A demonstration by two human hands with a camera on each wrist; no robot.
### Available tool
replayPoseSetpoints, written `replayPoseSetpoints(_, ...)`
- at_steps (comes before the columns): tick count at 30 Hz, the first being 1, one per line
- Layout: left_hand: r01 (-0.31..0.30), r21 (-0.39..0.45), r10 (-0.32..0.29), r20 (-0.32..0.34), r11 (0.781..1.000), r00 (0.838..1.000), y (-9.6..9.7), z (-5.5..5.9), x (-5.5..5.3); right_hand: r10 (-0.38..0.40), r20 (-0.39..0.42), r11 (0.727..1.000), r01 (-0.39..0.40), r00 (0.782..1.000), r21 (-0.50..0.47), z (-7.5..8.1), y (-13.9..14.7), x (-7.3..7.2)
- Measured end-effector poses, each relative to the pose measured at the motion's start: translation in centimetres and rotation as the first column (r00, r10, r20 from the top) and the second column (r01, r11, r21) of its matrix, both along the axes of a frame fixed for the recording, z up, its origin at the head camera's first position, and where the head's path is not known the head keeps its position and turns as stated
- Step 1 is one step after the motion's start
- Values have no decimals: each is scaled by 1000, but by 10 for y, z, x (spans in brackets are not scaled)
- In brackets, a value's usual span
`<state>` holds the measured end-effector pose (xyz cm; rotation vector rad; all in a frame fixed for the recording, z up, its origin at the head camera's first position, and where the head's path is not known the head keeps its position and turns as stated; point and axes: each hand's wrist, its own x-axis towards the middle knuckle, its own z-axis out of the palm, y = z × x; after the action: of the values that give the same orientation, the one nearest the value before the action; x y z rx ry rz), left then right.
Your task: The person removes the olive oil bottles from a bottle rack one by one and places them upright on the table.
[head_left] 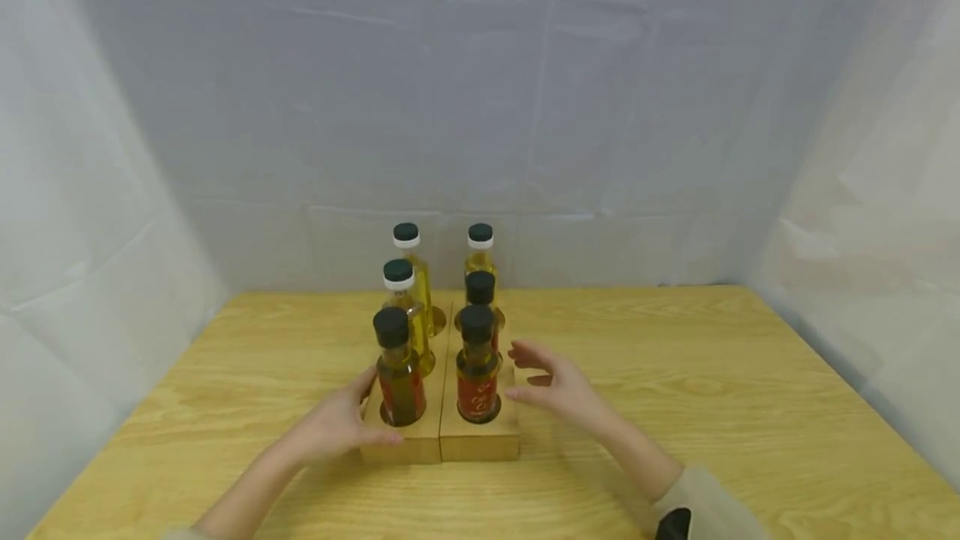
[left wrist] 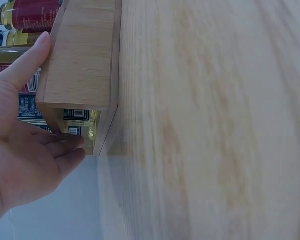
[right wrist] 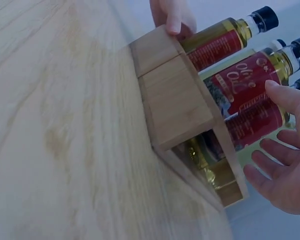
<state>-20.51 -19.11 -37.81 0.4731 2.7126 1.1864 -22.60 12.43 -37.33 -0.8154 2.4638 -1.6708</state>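
Observation:
Two wooden bottle racks stand side by side: a left rack [head_left: 402, 450] and a right rack [head_left: 480, 447]. My left hand [head_left: 336, 421] is at the left rack's near corner, thumb across the front edge, fingers along its left side. Beside the right rack, my right hand [head_left: 558, 386] is spread with nothing in it, thumb and fingertips close to the front right olive oil bottle [head_left: 477, 394]. That bottle has a red label and black cap, as does the front left bottle [head_left: 401, 390]. In the right wrist view, the red label [right wrist: 245, 82] reads "Olive Oil".
Behind the front left bottle stand two clear oil bottles with dark green caps [head_left: 398, 272]. The right rack also holds another black-capped bottle [head_left: 480, 288] and a green-capped one [head_left: 481, 237]. The wooden table [head_left: 675, 373] extends to both sides, with pale sheeting [head_left: 600, 107] around it.

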Motion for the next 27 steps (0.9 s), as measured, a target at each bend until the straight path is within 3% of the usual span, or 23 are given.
replayPoseSetpoints(8, -32, 179, 3, 160, 983, 987, -5, 8, 1, 44, 9, 997, -43, 999, -58, 11, -12, 1)
replayPoseSetpoints(17, -131, 265, 71, 224, 955, 972, -3, 10, 6, 74, 62, 994, -69, 995, -84, 12, -19, 7)
replayPoseSetpoints(23, -41, 348, -24, 179, 937, 984, -7, 5, 8, 73, 80, 995, -67, 994, -78, 10, -24, 9)
replayPoseSetpoints(27, -3, 370, -75, 197, 929, 978, -10, 2, 8, 65, 98, 994, -56, 993, -90, 11, -26, 11)
